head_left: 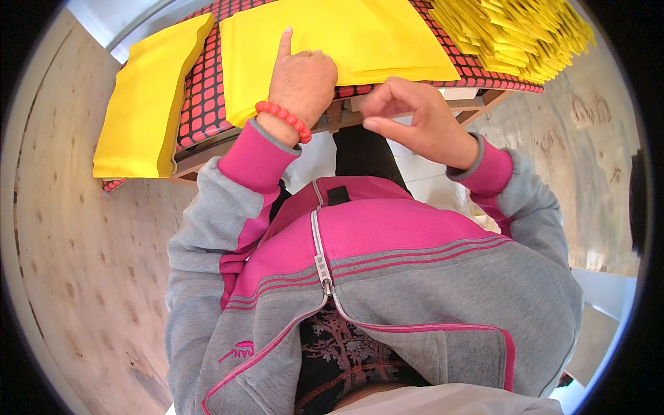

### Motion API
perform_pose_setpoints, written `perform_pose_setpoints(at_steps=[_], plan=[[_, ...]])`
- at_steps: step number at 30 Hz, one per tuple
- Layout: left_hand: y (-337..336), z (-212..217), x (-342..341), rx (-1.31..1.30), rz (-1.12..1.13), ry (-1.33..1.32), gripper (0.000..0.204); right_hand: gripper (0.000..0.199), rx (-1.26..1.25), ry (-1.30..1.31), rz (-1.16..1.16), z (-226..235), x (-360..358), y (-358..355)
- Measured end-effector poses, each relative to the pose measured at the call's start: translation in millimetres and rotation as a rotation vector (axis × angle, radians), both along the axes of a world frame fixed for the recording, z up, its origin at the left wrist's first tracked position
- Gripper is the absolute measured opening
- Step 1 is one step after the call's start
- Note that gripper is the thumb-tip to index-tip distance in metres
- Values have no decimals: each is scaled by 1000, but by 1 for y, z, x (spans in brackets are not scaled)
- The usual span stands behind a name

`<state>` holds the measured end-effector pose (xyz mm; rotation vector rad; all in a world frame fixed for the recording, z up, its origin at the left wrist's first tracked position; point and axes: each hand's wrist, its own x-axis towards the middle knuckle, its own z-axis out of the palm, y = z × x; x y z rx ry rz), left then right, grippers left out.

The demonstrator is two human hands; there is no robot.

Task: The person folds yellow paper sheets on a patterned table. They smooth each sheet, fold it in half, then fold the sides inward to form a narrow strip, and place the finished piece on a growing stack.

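A stack of flat yellow sheets [360, 34], possibly cloth, lies in front of me on the table. My left hand [302, 83], wearing a red bead bracelet [282, 119], rests over its near side. One finger points away across the yellow top; the others are curled under, and whatever they hold is hidden. Just off the stack's front edge hovers my right hand [415, 117], its thumb apart from the bent, slightly blurred fingers. Nothing shows between them.
On the left a second yellow stack [142, 97] hangs over the table's edge. A thick heap of folded yellow pieces [522, 34] sits at the far right. The table wears a red-and-black checked cover [202, 93]. Wooden boards [90, 277] lie to the left.
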<state>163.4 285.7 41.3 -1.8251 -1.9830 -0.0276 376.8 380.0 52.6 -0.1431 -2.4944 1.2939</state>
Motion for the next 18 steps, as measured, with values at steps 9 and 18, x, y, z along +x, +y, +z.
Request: perform_pose_setpoints(at_steps=[9, 18], plan=[[-23, 12, -20, 67, -147, -92, 14, 44, 779, 98, -130, -14, -31, 58], [-80, 27, -83, -43, -35, -374, 29, 29, 498, -76, -43, 13, 20, 134]])
